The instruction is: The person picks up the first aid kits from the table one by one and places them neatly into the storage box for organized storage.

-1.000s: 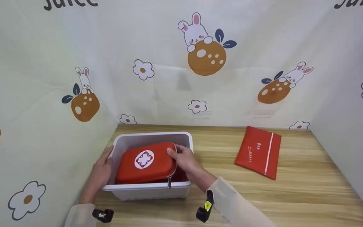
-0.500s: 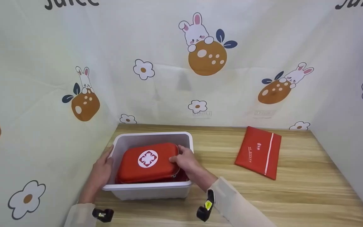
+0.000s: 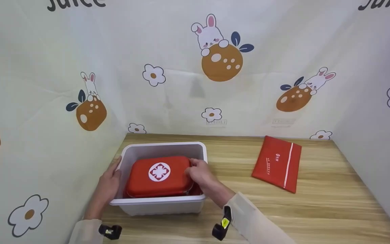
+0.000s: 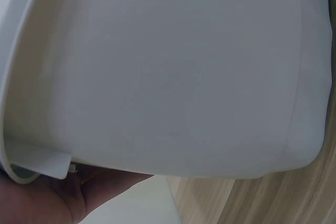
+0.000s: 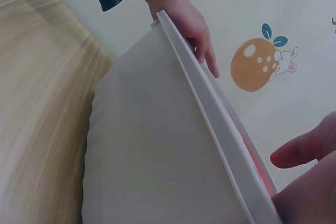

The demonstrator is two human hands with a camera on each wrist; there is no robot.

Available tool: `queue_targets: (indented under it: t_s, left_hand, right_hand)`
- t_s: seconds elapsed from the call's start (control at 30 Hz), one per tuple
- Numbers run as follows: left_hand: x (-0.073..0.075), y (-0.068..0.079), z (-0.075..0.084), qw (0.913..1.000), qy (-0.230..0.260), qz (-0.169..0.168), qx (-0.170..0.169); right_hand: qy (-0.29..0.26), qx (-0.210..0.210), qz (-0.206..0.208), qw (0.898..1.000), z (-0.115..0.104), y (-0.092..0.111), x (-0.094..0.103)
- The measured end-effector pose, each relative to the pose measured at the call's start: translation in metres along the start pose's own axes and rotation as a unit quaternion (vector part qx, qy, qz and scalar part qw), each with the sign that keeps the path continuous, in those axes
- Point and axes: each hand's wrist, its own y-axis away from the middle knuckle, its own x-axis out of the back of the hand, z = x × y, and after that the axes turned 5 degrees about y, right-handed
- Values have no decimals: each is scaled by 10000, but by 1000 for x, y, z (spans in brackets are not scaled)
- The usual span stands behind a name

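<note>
A red zippered first-aid case (image 3: 174, 176) with a white cross emblem lies inside a pale grey plastic bin (image 3: 157, 206). Beneath its right end, more red shows in the bin. At the bin's left side my left hand (image 3: 109, 179) grips the rim; in the left wrist view this hand (image 4: 58, 198) is partly hidden by the bin wall (image 4: 173, 77). Over the right rim reaches my right hand (image 3: 200, 173), beside the case's right end. The right wrist view shows that hand's thumb (image 5: 299, 150) straight and raised above the rim; its other fingers are mostly hidden.
A flat red pouch (image 3: 278, 164) with a white stripe lies on the wood-grain table (image 3: 317, 210), right of the bin. Printed cloth walls (image 3: 174, 98) with rabbits and oranges enclose the table at the back and both sides.
The case's raised right end has come down, so it lies lower and flatter in the bin. My right hand's thumb has slid from its top toward the edge. My left hand has stayed put.
</note>
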Motion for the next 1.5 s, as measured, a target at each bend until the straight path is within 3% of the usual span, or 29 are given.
queue_targets:
  t_s: [0.23, 0.37, 0.5, 0.6, 0.87, 1.07, 1.5]
  left_hand:
    - [1, 0, 0, 10000, -22, -40, 65]
    - [1, 0, 0, 10000, -29, -34, 63]
    - [1, -1, 0, 9999, -3, -55, 108]
    - [2, -1, 1, 9998, 34, -72, 157]
    - [2, -1, 2, 9999, 13, -80, 119]
    - [1, -1, 2, 10000, -30, 17, -23]
    - [0, 0, 2, 9999, 31, -76, 66]
  right_hand:
    - [-109, 134, 343, 9993, -4, 2, 5]
    - [-760, 143, 553, 9955, -5, 3, 13]
    - [-1516, 152, 823, 9849, -2, 1, 22]
    - [-1663, 199, 1176, 9788, 3, -1, 30]
    - [-1206, 203, 2179, 9683, 26, -3, 55]
    - [-908, 223, 2506, 9636, 45, -3, 71]
    - [-289, -60, 3108, 9500, 90, 1, 112]
